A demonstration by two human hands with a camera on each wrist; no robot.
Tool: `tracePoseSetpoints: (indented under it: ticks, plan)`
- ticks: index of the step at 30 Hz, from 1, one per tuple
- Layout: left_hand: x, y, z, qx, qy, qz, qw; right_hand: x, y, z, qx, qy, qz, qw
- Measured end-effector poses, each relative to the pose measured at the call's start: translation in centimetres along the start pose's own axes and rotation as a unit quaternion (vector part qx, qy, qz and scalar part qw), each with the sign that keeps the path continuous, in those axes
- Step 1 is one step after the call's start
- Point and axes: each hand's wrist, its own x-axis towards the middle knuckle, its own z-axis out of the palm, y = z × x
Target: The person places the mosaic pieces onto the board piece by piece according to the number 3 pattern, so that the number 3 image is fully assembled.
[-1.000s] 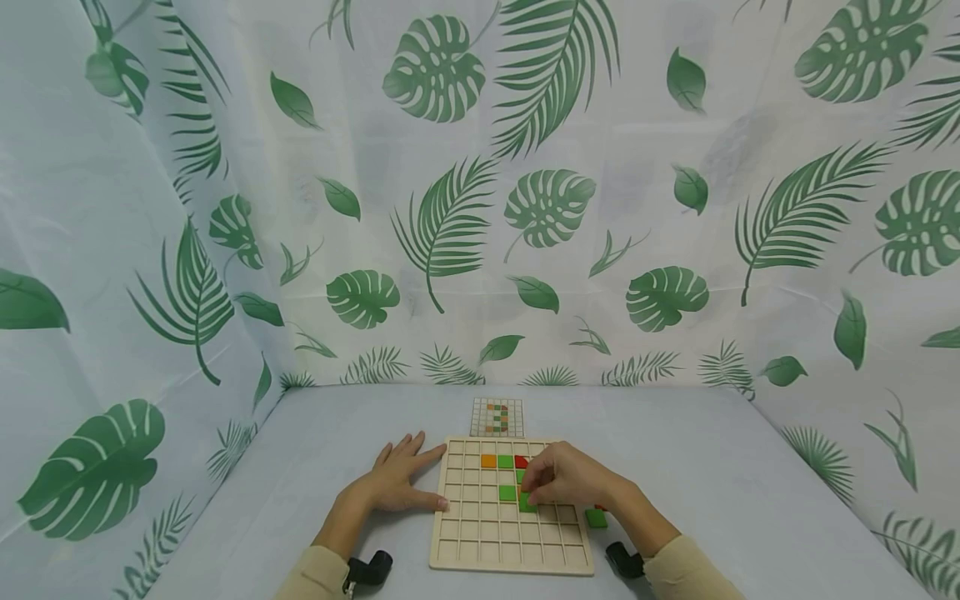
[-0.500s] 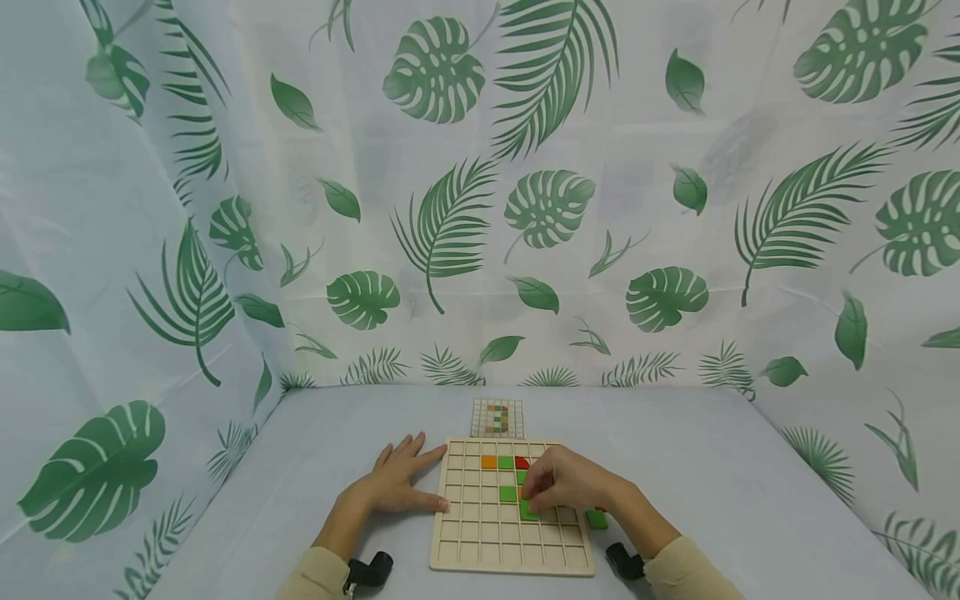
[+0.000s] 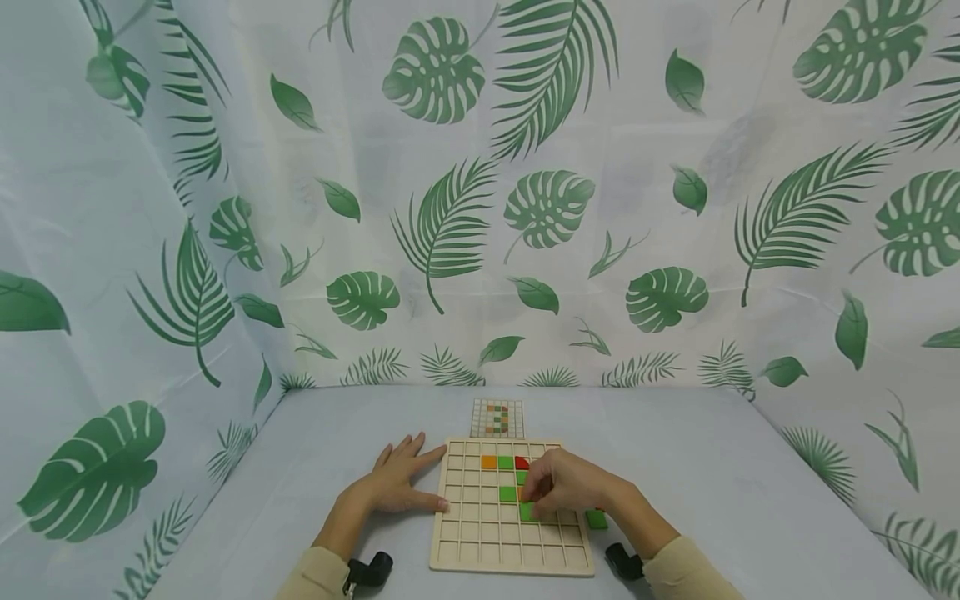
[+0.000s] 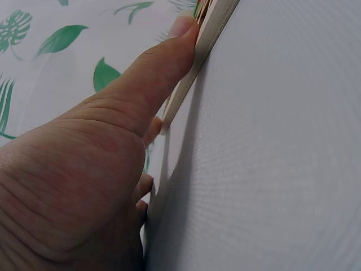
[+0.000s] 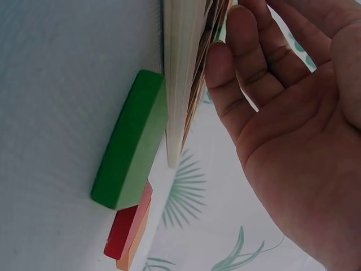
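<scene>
A wooden grid board [image 3: 480,554] lies on the table. My left hand [image 3: 397,479] rests at its left edge with fingers spread; the thumb [image 4: 169,48] touches the rim. My right hand [image 3: 566,483] is over the board's right half, its thumb and forefinger pinching a green square tile [image 3: 528,512] at a cell. Other tiles sit in the grid: an orange one [image 3: 489,462], a green one [image 3: 506,462], a red one [image 3: 522,462] and another green one [image 3: 507,494]. An orange bit beside my fingertips is mostly hidden by the right hand.
Behind the board lies a small pattern card [image 3: 497,418] with a coloured figure on a grid. Right of the board are a loose green tile [image 5: 132,141], a red piece [image 5: 127,228] and an orange piece [image 5: 135,243]. Leaf-printed cloth [image 3: 465,333] hangs behind the table.
The green tile under my right fingertips has shifted slightly toward me, and the thumb now covers more of it. My left hand has stayed in place.
</scene>
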Motion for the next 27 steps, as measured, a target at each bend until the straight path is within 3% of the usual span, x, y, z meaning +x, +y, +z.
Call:
tracePoseSetpoints:
  ticks: [15, 22, 27]
  plan:
    - [-0.18, 0.2, -0.07, 0.0, 0.001, -0.002, 1.0, 0.03, -0.07, 0.09, -0.03, 0.004, -0.008, 0.9995]
    - [-0.05, -0.61, 0.45, -0.014, 0.016, 0.018, 0.9996, 0.08, 0.08, 0.09, -0.04, 0.002, -0.01, 0.9991]
    - [-0.17, -0.39, 0.19, -0.011, 0.009, 0.017, 0.9998, -0.01, -0.09, 0.11, -0.045, 0.002, -0.007, 0.999]
